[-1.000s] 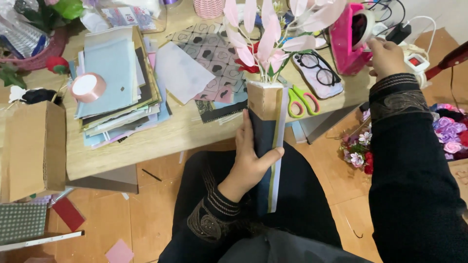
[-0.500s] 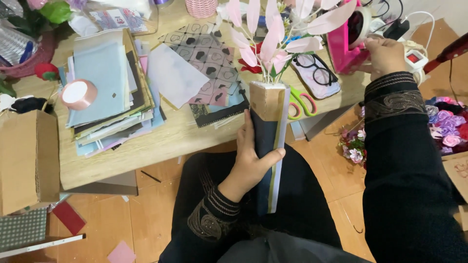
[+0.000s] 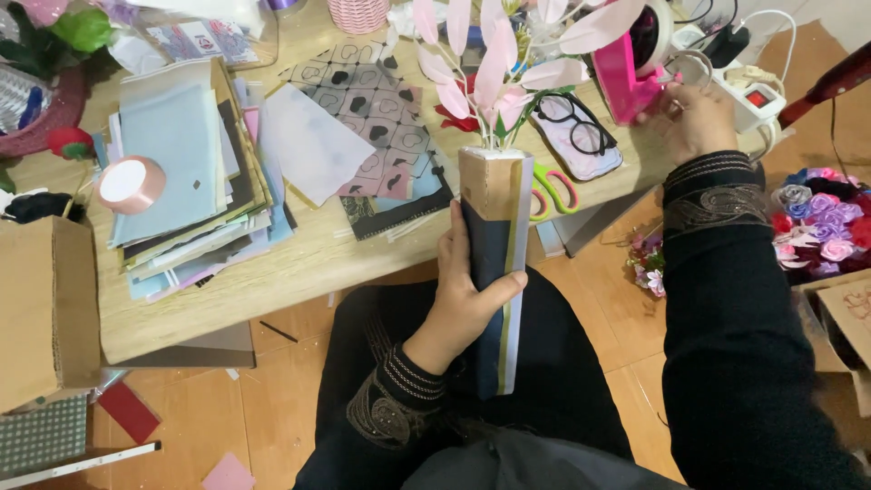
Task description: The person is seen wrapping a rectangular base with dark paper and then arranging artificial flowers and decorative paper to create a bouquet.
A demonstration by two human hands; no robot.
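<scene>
gripping the wrapped bouquet point(image 3: 494, 272), left fingers point(image 3: 497, 289) curl tight; right fingers point(image 3: 676, 95) touch pink tape dispenser point(image 3: 626, 77).

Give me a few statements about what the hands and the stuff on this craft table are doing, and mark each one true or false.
1. The left hand grips a tall wrapped bundle with pink petal stems sticking out of its top. True.
2. The right hand rests on the green-handled scissors. False: it is at the pink tape dispenser; the scissors lie untouched beside the bundle.
3. A pair of black-framed glasses lies on the table. True.
4. The roll of pink ribbon sits on the floor. False: it rests on the stack of paper sheets on the table.
5. The bundle lies flat on the table. False: it is held upright over the person's lap.
</scene>
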